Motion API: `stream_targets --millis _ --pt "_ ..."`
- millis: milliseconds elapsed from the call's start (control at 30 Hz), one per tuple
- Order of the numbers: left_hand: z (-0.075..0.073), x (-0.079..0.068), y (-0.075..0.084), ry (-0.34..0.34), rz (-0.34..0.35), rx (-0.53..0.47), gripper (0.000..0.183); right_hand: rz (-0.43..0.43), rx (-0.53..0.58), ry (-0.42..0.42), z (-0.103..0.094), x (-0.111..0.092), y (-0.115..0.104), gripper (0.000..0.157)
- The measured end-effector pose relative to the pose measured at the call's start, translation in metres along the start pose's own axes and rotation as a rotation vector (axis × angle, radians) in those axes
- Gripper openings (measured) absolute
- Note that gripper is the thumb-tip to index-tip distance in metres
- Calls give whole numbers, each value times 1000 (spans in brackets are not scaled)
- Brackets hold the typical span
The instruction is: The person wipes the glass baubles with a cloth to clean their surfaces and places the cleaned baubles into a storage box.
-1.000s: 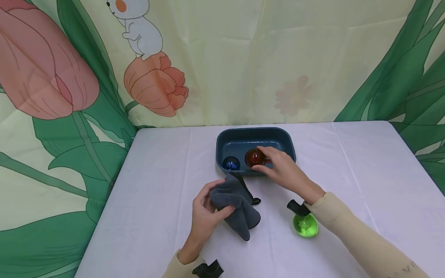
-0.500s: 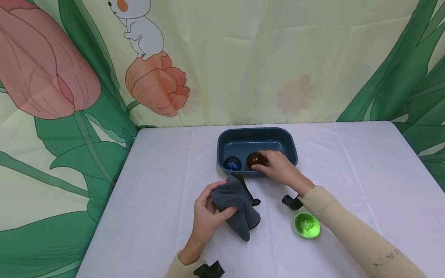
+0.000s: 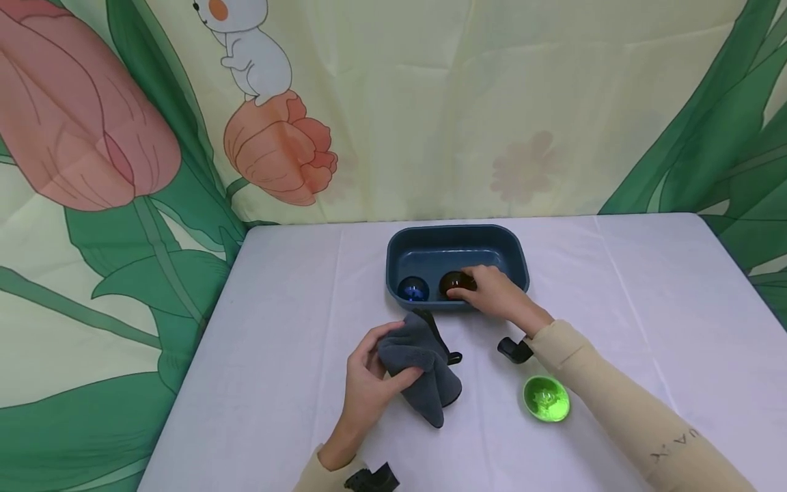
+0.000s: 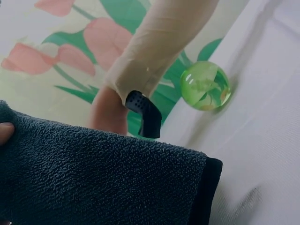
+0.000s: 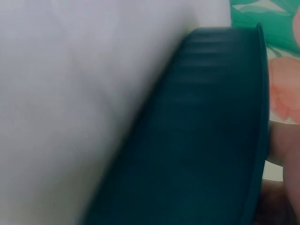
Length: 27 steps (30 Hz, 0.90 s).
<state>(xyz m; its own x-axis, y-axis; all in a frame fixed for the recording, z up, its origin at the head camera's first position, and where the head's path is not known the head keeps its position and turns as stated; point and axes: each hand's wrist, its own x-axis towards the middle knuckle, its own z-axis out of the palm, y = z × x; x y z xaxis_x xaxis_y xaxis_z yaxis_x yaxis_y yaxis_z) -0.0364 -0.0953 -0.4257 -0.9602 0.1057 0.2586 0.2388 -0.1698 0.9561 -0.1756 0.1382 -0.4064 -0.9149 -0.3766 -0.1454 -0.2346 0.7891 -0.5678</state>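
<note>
A dark grey-blue cloth (image 3: 418, 359) with black edging hangs bunched from my left hand (image 3: 371, 383), which grips it between thumb and fingers just in front of the tray. In the left wrist view the towelling side of the cloth fills the lower part. My right hand (image 3: 492, 294) reaches over the near rim of the blue tray (image 3: 399, 249) and holds an amber-brown glassy ball (image 3: 455, 281) low inside it. Beside that ball, in the near left corner, lies a dark blue ball (image 3: 413, 288). The tray's outer wall (image 5: 197, 136) hides most of the right fingers in the right wrist view.
A clear green ball (image 3: 546, 398) sits on the white-covered table (image 3: 277, 328), close to the right sleeve (image 3: 615, 389). Behind the table hangs a printed curtain (image 3: 406, 123) with tulips and a rabbit.
My right hand has lowered the reddish-amber ball deeper into the tray. The left hand keeps its grip on the cloth almost unmoved, and the view has shifted slightly.
</note>
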Motion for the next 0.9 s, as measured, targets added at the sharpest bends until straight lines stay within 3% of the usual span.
stream_targets --millis 200,333,500,700,900 --pt "1 1 0 -3 6 -2 59 38 -53 -20 -7 -2 -4 61" --pt "2 0 2 1 -7 2 59 52 -87 18 -17 -12 -7 66" --pt "2 0 4 7 -26 10 59 -41 -73 71 -33 -32 -5 61" --pt "2 -1 4 0 -9 12 58 -175 -40 30 -51 -61 2 59" --pt "2 -1 2 -9 21 11 57 -229 1 22 -55 -89 15 61"
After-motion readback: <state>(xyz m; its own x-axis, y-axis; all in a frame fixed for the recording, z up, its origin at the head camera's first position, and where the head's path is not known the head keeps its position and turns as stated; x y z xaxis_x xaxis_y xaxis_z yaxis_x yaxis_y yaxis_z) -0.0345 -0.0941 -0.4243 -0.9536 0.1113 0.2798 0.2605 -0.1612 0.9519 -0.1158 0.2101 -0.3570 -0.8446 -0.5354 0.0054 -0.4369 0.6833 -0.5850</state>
